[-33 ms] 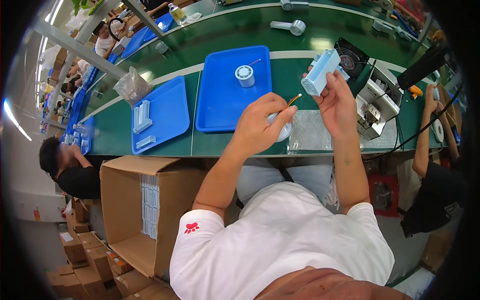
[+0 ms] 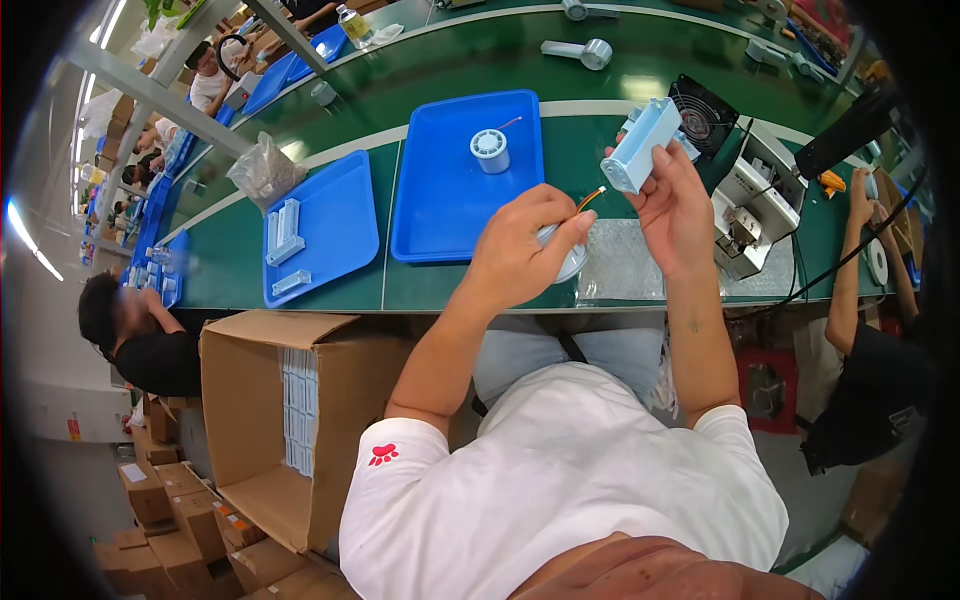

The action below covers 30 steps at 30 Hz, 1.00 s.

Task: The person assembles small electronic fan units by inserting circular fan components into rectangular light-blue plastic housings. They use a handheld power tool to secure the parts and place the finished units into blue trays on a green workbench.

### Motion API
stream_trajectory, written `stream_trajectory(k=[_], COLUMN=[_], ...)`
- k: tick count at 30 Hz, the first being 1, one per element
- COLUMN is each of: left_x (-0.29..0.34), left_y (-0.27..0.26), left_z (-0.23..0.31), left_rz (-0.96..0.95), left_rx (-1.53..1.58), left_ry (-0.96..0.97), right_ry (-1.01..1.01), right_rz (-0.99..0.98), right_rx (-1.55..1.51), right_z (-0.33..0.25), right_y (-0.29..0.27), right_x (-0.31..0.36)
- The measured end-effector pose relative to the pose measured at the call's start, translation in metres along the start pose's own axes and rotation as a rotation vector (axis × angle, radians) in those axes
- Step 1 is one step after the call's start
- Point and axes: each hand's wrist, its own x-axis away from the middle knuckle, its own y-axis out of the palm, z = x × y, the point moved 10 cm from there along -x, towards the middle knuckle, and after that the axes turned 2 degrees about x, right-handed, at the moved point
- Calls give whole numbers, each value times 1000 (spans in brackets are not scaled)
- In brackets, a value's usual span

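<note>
My left hand [image 2: 520, 250] pinches a wire lead [image 2: 588, 199]; my right hand [image 2: 678, 225] grips the pale-blue housing [image 2: 642, 148] above the counter [image 2: 225, 275]. I judge the step as joining; next calls for careful alignment.

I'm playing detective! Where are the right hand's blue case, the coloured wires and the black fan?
Blue case [image 2: 645, 145]: head view, its long body.
Coloured wires [image 2: 589, 200]: head view, near their end.
Black fan [image 2: 704, 107]: head view, its round middle.

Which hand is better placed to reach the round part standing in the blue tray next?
Probably your left hand: it is nearer the round part, though it grips wires. Your right hand, farther off, holds a pale-blue casing.
</note>
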Motion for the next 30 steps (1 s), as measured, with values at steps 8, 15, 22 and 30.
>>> stream_trajectory(k=[8,15,22,30], left_x=[-4,-7,-9,-15], left_y=[15,34,43,35], left_z=[-12,-35,-33,-35], left_rz=[-32,-95,-168,117], left_rx=[53,36,-26,-2], left_ry=[-24,-48,-36,87], right_ry=[80,-123,-187,-251], right_rz=[11,-15,-78,-130], right_rx=[9,255,393,629], right_z=[14,2,4,-1], right_y=[-4,-15,-27,-22], right_x=[13,20,21,35])
